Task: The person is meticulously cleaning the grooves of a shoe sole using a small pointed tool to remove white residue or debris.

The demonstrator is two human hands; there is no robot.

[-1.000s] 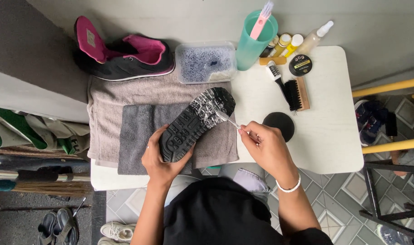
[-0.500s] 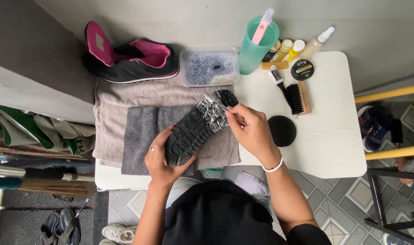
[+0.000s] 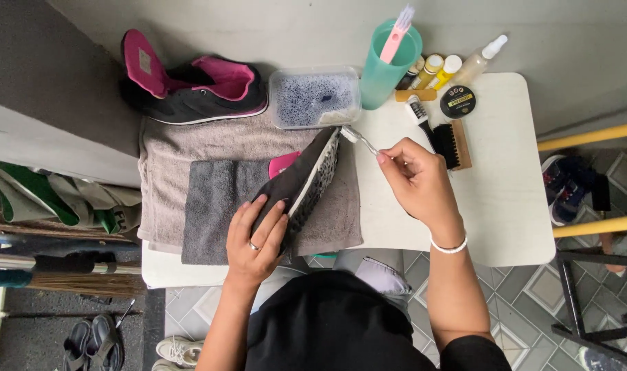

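Gripping the heel of a dark shoe [image 3: 296,185], the left hand [image 3: 258,237] tips it on edge over the grey towels [image 3: 210,196], so its sole faces the right hand [image 3: 416,178], which pinches a small brush [image 3: 358,137] at the toe. At twelve o'clock a sudsy tub [image 3: 313,96] sits within reach; the second shoe [image 3: 190,86] waits at eleven on the table [image 3: 506,206].

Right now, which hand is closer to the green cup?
Right. The right hand holds a small brush just below the green cup, on the white table. The left hand grips the dark shoe lower down, farther away.
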